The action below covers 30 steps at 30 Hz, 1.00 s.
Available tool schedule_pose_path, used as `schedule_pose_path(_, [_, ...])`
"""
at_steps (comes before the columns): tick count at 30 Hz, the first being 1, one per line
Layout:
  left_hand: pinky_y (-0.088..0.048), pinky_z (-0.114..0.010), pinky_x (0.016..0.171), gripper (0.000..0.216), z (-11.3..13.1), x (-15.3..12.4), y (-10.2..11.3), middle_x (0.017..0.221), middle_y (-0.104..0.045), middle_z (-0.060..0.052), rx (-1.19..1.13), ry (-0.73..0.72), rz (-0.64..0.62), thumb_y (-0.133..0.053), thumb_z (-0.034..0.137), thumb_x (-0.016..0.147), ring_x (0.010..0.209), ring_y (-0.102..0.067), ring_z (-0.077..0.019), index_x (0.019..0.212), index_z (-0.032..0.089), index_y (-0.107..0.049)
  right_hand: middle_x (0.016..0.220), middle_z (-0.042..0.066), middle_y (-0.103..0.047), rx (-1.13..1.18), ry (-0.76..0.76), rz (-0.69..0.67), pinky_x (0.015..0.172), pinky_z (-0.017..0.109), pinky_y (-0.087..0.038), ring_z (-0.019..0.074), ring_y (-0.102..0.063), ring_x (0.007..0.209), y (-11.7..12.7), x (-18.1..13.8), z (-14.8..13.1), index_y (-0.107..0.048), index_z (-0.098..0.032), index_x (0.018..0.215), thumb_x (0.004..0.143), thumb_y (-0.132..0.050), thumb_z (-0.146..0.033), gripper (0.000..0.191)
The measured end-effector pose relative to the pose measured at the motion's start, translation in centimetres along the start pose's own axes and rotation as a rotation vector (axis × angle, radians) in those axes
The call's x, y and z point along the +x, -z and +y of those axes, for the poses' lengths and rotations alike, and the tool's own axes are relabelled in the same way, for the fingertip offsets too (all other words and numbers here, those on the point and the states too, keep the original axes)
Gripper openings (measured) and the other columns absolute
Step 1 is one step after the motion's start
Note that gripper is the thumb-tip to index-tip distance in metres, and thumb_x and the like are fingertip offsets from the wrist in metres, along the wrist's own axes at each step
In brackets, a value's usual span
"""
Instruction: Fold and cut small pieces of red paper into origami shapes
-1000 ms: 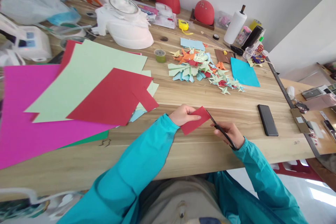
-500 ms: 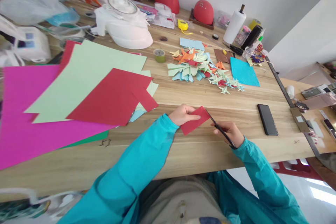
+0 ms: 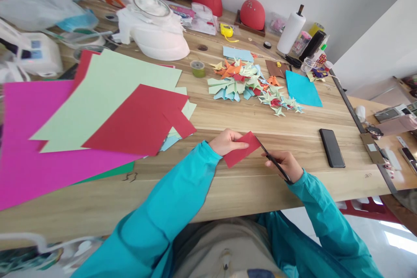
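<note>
My left hand (image 3: 228,142) pinches a small red paper piece (image 3: 240,153) above the wooden table, thumb on top. In my right hand (image 3: 286,166) is a pair of black scissors (image 3: 276,167), fingers closed round the handles. The blade tips meet the paper's upper right edge; whether they have cut into it I cannot tell. Left of my hands lies a pile of coloured sheets, with a large red sheet (image 3: 137,117) and a red strip (image 3: 180,122) on top. Beyond my hands is a heap of folded paper pieces (image 3: 244,79) in green, orange, blue and red.
A black phone (image 3: 331,147) lies to the right, near a blue paper square (image 3: 303,89). Pale green sheets (image 3: 107,82) and a magenta sheet (image 3: 39,169) spread over the left side. Farther back stand a green spool (image 3: 197,68), a yellow tape measure (image 3: 226,30) and a white roll (image 3: 291,34).
</note>
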<state>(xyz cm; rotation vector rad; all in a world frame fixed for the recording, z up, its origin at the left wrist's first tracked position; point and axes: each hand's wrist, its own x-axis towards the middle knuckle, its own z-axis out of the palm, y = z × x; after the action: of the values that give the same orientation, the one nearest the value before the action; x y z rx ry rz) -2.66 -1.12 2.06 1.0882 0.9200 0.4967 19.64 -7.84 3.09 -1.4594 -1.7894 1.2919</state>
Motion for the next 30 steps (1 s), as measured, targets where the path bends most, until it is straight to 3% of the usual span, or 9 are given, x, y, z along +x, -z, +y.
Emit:
schedule_pose_path(14, [-0.041,-0.02,0.043,0.02,0.16,-0.13,-0.07,0.057,-0.067,-0.005,-0.022,0.022,-0.004,-0.072,0.026,0.058,0.046,-0.058,-0.0129,0.069,0.01,-0.068,0.075,0.006,-0.064,-0.017,-0.013,-0.007,0.059,0.028,-0.046,0.0182,-0.059,0.067,0.08,0.0,-0.05,-0.066,-0.01,0.095,0.067,-0.062,-0.049,0.048])
schedule_pose_path(20, [-0.038,-0.018,0.042,0.024,0.59,-0.48,-0.37,0.054,-0.065,-0.003,-0.054,0.046,0.01,-0.066,0.035,0.068,0.044,-0.056,-0.0103,0.074,0.012,-0.068,0.075,0.006,-0.064,-0.008,-0.001,-0.004,0.059,0.027,-0.045,0.0171,-0.058,0.065,0.07,0.01,-0.05,-0.066,-0.01,0.092,0.066,-0.063,-0.048,0.046])
schedule_pose_path(30, [-0.037,-0.019,0.043,0.029,0.45,-0.38,-0.32,0.055,-0.065,-0.002,-0.007,0.01,0.006,-0.064,0.041,0.07,0.045,-0.055,-0.0099,0.078,0.013,-0.068,0.049,-0.003,-0.048,0.029,-0.058,-0.017,0.037,0.019,-0.034,0.0072,-0.043,0.04,-0.2,-0.2,-0.5,-0.063,-0.01,0.088,0.067,-0.061,-0.05,0.045])
